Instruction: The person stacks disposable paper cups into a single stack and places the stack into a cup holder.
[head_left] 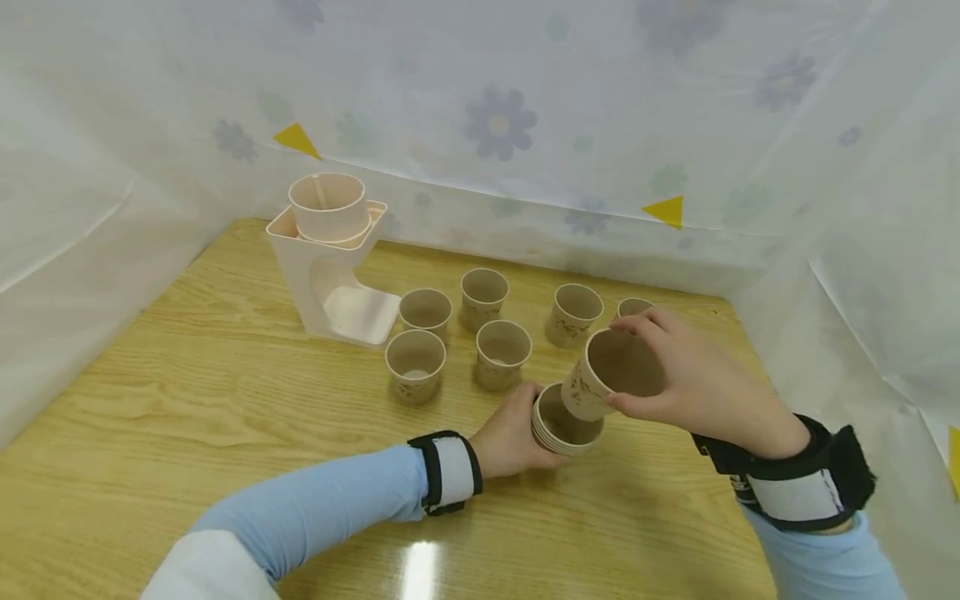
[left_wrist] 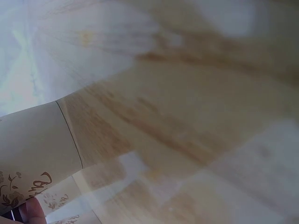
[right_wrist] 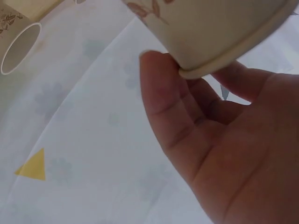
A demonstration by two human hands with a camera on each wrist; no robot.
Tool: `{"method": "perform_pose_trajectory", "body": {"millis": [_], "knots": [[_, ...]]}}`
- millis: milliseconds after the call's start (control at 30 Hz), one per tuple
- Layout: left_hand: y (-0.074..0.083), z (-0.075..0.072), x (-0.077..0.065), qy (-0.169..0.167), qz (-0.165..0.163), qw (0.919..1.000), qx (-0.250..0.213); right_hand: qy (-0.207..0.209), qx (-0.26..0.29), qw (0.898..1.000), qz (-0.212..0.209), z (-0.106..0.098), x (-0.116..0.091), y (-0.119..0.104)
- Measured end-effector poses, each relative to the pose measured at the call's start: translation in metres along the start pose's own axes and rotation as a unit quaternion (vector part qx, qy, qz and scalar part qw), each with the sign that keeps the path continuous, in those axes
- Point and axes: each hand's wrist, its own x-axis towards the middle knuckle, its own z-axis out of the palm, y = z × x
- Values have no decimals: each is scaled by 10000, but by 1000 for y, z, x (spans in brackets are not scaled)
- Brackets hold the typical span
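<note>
My left hand (head_left: 512,435) grips a stack of nested paper cups (head_left: 551,435) low over the wooden table. Just above that stack, my right hand (head_left: 682,375) pinches a single paper cup (head_left: 588,385) by its rim, thumb on the near side and fingers on the far side. This cup tilts, its base overlapping the mouth of the stack in the head view. The right wrist view shows the cup's rim (right_wrist: 233,58) between thumb and fingers. Brown floral print marks the cups, and part of one cup (left_wrist: 32,149) shows large in the left wrist view.
Several paper cups, one of them (head_left: 416,367) at the front left, stand upright beyond my hands. A pale dispenser-like stand (head_left: 300,275) with a round container (head_left: 330,218) on top is at the back left. White flowered sheeting (head_left: 420,108) surrounds the table (head_left: 225,400).
</note>
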Motion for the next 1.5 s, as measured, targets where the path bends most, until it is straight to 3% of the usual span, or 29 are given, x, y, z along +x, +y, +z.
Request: {"method": "perform_pose_trajectory", "body": {"millis": [333,800,1133,1300,1400,1500], "knots": [[0,-1,-1,4,81,9999,108,-348,82,9979,-544,31,9,-1],[-2,2,1,151,184,9996,178,-1242,178,9909,-477,50,18,-2],[-2,2,1,147,182,9995,201,-1615,177,9849,-603,58,19,-3],[-1,2,0,95,91,9998,135,-1100,398,9924,-381,56,26,14],[0,1,0,54,26,10000,59,-529,606,9965,211,51,37,35],[0,1,-1,32,-12,10000,7,-79,835,9910,1048,51,47,59]]}}
